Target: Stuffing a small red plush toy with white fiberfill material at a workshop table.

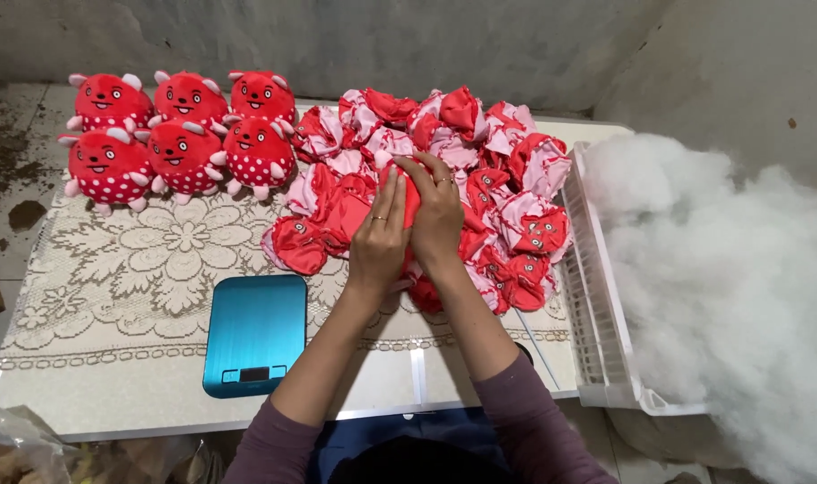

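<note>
**Two hands on a red toy skin at table centre**

Head view, looking down on a table covered by a lace cloth. The left hand and right hand meet just above centre, fingers curled and closed around one red unstuffed skin, which they press between them. A ring shows on each hand. Both forearms, in purple sleeves, enter from 6 o'clock.

The held skin lies on top of a pile of skins, red and pink, limp and crumpled, which spreads from 12 to 3 o'clock of the hands and touches them on all but the near side.

At 10 o'clock, well apart from the hands, six stuffed toys stand in two rows of three: red, white-dotted, with small faces. At 7 o'clock, near the left forearm, lies a blue scale, flat, with a dark display at its near edge.

At 3 o'clock a white crate abuts the table's edge; beyond it, a heap of white stuffing.
</note>
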